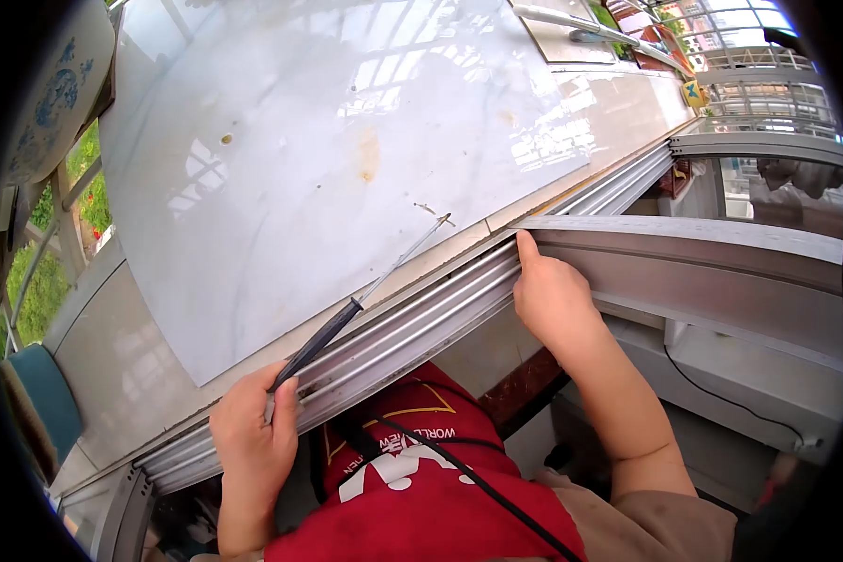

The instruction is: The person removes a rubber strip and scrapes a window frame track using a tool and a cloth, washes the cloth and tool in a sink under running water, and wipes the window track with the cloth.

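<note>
Red apron [412, 487] with black cord nearest, right under camera. Left hand [253, 440] wrapped round screwdriver [365, 298], tip resting far on white marble sill [300, 169]. Right hand [553, 300] pressed against aluminium window track [421, 323], index finger pointing up at corner of sliding frame [702, 253]. Looks mid-job: frame seated in track on right, left stretch of track bare, no screws visible tbh.

Marble slab [328, 140] bare, open; window frame [702, 253] blocks right.
</note>
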The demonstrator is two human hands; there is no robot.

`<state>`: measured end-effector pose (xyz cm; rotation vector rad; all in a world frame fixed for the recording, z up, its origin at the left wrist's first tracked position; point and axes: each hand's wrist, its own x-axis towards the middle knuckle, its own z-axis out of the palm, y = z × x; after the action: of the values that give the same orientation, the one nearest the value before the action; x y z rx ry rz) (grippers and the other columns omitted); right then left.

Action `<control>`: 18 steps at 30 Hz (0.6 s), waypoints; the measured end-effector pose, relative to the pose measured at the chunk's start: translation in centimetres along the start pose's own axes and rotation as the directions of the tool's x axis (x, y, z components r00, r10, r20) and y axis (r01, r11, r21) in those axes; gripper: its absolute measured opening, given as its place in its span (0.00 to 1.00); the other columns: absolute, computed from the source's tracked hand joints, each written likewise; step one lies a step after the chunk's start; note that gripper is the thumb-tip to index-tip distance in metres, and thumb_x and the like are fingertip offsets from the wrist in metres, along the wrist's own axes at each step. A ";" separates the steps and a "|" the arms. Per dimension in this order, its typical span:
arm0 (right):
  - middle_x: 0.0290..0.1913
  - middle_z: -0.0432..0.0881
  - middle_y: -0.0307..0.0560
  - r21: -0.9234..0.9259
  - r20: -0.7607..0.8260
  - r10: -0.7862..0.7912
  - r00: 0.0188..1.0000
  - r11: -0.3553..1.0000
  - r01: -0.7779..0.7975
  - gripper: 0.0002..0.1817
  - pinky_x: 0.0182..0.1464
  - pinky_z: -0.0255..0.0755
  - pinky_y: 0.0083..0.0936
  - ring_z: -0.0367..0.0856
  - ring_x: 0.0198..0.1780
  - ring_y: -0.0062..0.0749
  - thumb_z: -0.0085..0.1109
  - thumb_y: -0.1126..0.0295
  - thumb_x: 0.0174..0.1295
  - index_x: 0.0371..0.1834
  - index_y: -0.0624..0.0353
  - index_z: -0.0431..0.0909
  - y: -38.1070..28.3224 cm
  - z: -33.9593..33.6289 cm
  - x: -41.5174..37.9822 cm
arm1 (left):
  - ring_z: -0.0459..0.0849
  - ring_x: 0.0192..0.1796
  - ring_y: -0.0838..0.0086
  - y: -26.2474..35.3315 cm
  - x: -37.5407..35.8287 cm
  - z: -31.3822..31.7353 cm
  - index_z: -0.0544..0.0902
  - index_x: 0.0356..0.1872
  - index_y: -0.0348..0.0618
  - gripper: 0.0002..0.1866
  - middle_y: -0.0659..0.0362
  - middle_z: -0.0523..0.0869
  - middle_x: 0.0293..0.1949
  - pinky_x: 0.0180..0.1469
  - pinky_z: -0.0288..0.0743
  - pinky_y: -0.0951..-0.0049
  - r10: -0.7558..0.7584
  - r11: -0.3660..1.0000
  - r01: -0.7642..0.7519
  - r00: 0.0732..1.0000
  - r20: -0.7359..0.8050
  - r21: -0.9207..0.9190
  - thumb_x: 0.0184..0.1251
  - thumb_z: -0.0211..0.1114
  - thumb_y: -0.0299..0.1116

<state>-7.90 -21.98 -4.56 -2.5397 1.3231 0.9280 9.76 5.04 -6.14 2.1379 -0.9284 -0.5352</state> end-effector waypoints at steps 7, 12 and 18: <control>0.37 0.83 0.63 -0.051 0.088 -0.109 0.990 0.992 0.114 0.31 0.46 0.76 0.46 0.82 0.42 0.56 0.52 0.74 0.59 0.69 0.66 0.63 0.9 -1.9 0.3 | 0.83 0.32 0.55 -1.5 -1.4 -0.6 0.83 0.39 0.36 0.07 0.51 0.85 0.31 0.34 0.75 0.64 0.049 0.999 -0.049 0.999 -0.022 -0.013 0.60 0.68 0.25; 0.36 0.84 0.60 0.220 0.274 -0.236 0.932 0.959 0.178 0.29 0.45 0.75 0.43 0.82 0.42 0.54 0.54 0.70 0.62 0.68 0.60 0.66 0.0 -3.8 -1.4 | 0.83 0.32 0.55 -2.3 -2.0 -0.8 0.83 0.40 0.36 0.08 0.50 0.85 0.32 0.34 0.75 0.64 0.053 0.998 -0.053 0.998 -0.026 -0.015 0.60 0.68 0.25; 0.30 0.81 0.50 0.474 -0.081 -0.095 0.992 0.872 0.122 0.34 0.39 0.75 0.39 0.81 0.33 0.44 0.61 0.70 0.60 0.72 0.55 0.63 -1.1 -1.5 -4.6 | 0.82 0.29 0.58 -0.7 -1.1 0.4 0.83 0.40 0.38 0.09 0.54 0.84 0.29 0.30 0.74 0.65 0.186 0.982 -0.187 0.982 -0.028 -0.039 0.59 0.70 0.27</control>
<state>-8.26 -18.69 -0.89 -2.2329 1.2207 0.4370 9.11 6.07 -6.84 1.9909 -1.0810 -0.4299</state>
